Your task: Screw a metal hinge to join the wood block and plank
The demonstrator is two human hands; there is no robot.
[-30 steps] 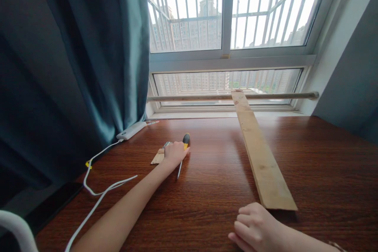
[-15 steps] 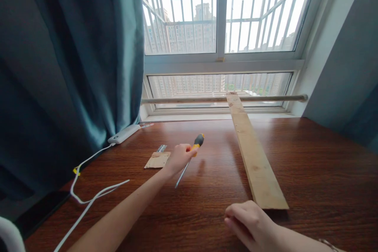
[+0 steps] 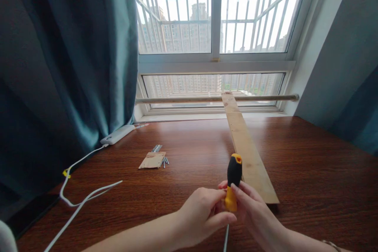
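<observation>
A screwdriver [image 3: 234, 171] with a black and yellow handle is between my two hands, handle end up and shaft pointing down toward me. My left hand [image 3: 203, 214] closes on the lower yellow part of the handle. From the other side, my right hand [image 3: 256, 212] grips the same handle, its thumb lying along it. Just beyond my right hand is a long wooden board [image 3: 251, 157], its far end by the window rail. Left of my hands lies a small flat wooden piece [image 3: 152, 160], with several screws [image 3: 165, 161] beside it and a metal plate [image 3: 156, 148] behind.
The brown wood-grain table [image 3: 189, 141] reaches to the window. A white power bank-like device [image 3: 117, 135] with a white cable [image 3: 84, 202] lies at left by the blue curtain [image 3: 97, 47]. A horizontal rail [image 3: 186, 100] crosses before the window.
My left hand has brought the screwdriver right and toward me, from beside the small wooden piece. My right hand has come up and taken hold of the handle too. The screws are now uncovered.
</observation>
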